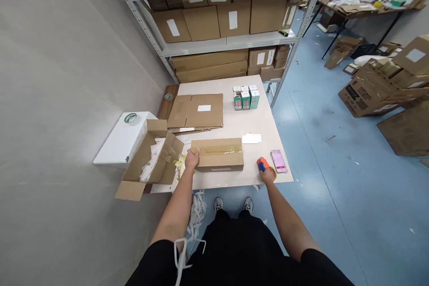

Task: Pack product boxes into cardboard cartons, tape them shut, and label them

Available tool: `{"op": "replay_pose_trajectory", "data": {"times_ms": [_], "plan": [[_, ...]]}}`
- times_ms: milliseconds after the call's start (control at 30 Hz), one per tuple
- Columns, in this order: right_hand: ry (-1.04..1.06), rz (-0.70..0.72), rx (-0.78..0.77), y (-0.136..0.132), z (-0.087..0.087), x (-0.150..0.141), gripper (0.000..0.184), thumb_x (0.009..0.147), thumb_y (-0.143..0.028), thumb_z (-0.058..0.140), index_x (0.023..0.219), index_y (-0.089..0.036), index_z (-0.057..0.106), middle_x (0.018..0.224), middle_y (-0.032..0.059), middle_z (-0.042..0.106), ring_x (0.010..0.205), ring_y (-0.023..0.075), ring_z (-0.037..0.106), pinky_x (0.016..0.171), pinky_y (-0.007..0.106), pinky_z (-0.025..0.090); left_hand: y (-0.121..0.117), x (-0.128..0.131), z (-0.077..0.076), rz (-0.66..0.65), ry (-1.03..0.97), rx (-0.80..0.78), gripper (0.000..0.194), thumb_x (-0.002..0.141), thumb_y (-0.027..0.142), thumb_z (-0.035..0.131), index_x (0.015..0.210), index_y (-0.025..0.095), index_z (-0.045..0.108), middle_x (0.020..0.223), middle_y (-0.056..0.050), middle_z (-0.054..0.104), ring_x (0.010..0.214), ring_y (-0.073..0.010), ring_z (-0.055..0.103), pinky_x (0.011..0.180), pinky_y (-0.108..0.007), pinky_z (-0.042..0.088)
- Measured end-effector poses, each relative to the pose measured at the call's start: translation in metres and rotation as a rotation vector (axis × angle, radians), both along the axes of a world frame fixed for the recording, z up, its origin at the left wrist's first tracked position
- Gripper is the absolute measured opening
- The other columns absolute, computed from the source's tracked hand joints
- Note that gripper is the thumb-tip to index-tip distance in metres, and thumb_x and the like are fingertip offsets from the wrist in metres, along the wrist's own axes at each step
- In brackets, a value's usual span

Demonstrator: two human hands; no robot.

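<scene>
A closed cardboard box (219,153), taped along its top seam, lies near the front edge of the pale table (248,125). My left hand (191,160) rests against the box's left end, fingers curled on its corner. My right hand (267,173) is closed on an orange and blue tape dispenser (264,165) at the table's front right. A pink blurred item (279,161) lies just right of the dispenser. White labels (251,138) sit behind the box.
Flattened cardboard (196,111) and several small green boxes (246,97) lie at the table's back. An open carton of scraps (152,158) hangs off the left edge beside a white bin (120,140). Shelving with cartons (217,18) stands behind; loose cardboard (378,85) litters the blue floor right.
</scene>
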State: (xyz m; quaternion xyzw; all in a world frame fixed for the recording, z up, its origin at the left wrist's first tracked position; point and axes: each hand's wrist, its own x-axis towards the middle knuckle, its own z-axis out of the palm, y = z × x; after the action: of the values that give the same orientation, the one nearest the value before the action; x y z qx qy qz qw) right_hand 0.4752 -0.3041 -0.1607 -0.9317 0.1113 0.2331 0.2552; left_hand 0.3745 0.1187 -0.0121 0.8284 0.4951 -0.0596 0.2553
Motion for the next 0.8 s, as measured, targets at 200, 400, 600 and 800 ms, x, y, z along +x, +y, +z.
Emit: {"op": "replay_pose_trajectory", "data": {"times_ms": [200, 400, 600, 800], "plan": [[-0.223, -0.05, 0.318, 0.01, 0.049, 0.008, 0.061, 0.091, -0.044, 0.054, 0.143, -0.012, 0.048, 0.132, 0.0202, 0.067, 0.117, 0.0363, 0.068, 0.094, 0.046, 0.056, -0.023, 0.016, -0.007, -0.035, -0.02, -0.006, 0.053, 0.103, 0.059, 0.043, 0.133, 0.016, 0.051, 0.134, -0.025, 0.069, 0.124, -0.0373, 0.068, 0.097, -0.044, 0.051], [-0.506, 0.081, 0.907, 0.057, 0.137, 0.016, 0.075, 0.095, -0.056, 0.062, 0.155, -0.019, 0.037, 0.143, 0.0175, 0.06, 0.126, 0.0306, 0.061, 0.107, 0.046, 0.05, -0.031, 0.017, -0.012, -0.043, -0.082, -0.042, 0.053, 0.103, 0.059, 0.044, 0.135, 0.016, 0.049, 0.136, -0.024, 0.067, 0.124, -0.0356, 0.068, 0.096, -0.042, 0.051], [-0.285, 0.281, 1.188, 0.149, 0.171, -0.007, 0.066, 0.09, -0.059, 0.07, 0.144, -0.025, 0.054, 0.134, 0.0106, 0.067, 0.125, 0.0286, 0.062, 0.112, 0.044, 0.048, -0.027, 0.015, -0.014, -0.059, -0.117, -0.088, 0.049, 0.106, 0.051, 0.042, 0.137, 0.014, 0.049, 0.136, -0.025, 0.067, 0.125, -0.033, 0.067, 0.097, -0.038, 0.05], [-0.075, 0.366, 1.189, 0.181, 0.15, -0.024, 0.056, 0.082, -0.056, 0.077, 0.127, -0.026, 0.063, 0.125, 0.0084, 0.072, 0.118, 0.0302, 0.065, 0.109, 0.047, 0.049, -0.025, 0.01, -0.016, -0.054, -0.183, -0.141, 0.046, 0.107, 0.043, 0.042, 0.139, 0.012, 0.052, 0.135, -0.026, 0.067, 0.124, -0.0326, 0.068, 0.099, -0.038, 0.05]]}}
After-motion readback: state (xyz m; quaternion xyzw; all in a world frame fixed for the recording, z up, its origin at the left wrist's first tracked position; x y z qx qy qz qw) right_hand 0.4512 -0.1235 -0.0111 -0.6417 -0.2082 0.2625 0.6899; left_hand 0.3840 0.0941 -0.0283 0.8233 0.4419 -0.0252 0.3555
